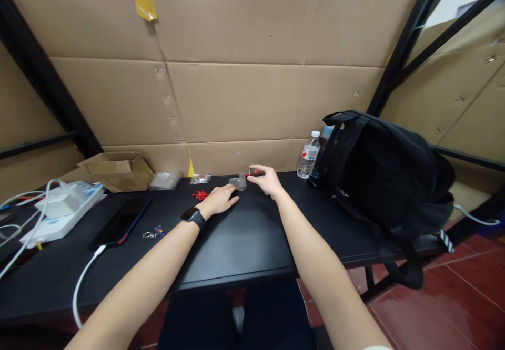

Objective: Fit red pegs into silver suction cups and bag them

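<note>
My left hand [220, 200], with a black watch [192, 215] on its wrist, lies flat on the black table with its fingers stretched out. Its fingertips are beside a clear plastic piece [238, 182], and whether they touch it I cannot tell. Farther right, my right hand [269, 182] has thumb and index finger closed around something small, partly hidden. A bit of red shows behind those fingers. Left of my left hand lies a tangle of red cord [200, 195]. Behind the cord is a small clear packet [200, 178]. A metal keyring [149, 235] with a small blue charm [160, 230] lies nearer to me.
At left are a phone [122, 222] on a white cable, a white power strip [65, 218], an open brown paper bag [118, 172] and clear plastic bags [165, 181]. Right, a water bottle [308, 155] stands beside a black backpack [389, 176]. Cardboard [236, 103] walls the back.
</note>
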`<state>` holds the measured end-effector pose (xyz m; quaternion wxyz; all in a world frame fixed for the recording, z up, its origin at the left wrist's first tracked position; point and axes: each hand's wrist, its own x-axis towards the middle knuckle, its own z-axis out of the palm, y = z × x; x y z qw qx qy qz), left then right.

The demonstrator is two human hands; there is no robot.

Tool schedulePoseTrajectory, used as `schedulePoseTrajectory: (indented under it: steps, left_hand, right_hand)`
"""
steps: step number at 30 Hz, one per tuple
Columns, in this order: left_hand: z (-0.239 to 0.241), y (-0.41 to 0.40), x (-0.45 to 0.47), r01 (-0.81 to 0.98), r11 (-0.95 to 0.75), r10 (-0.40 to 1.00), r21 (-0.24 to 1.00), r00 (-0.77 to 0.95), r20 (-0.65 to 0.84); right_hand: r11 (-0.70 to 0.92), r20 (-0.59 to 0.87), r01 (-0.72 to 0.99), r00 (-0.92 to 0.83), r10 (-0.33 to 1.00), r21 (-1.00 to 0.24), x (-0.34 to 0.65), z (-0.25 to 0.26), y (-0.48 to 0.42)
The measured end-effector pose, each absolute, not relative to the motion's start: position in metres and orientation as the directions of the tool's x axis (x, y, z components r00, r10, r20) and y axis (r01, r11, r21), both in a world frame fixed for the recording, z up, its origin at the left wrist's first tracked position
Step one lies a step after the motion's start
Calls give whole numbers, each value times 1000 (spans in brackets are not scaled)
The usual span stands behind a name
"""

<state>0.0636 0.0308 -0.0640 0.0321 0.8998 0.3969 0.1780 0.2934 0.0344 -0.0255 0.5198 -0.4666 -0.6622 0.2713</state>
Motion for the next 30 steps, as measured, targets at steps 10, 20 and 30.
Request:
schedulePoseTrajectory:
  steps: [10,20,30]
  left_hand:
    - [-58,10,65,694,-708,703,130,674,228]
    - [-48,-9,63,582,-789,614,195,750,245]
    - [-55,-3,55,523,-794,599,311,760,252]
  right_hand:
    - [485,486,599,-176,856,-638,303,-17,24]
    - [526,352,696,-394,849,-489,301,-8,8]
    - [419,141,777,-403,905,-470,300,-17,13]
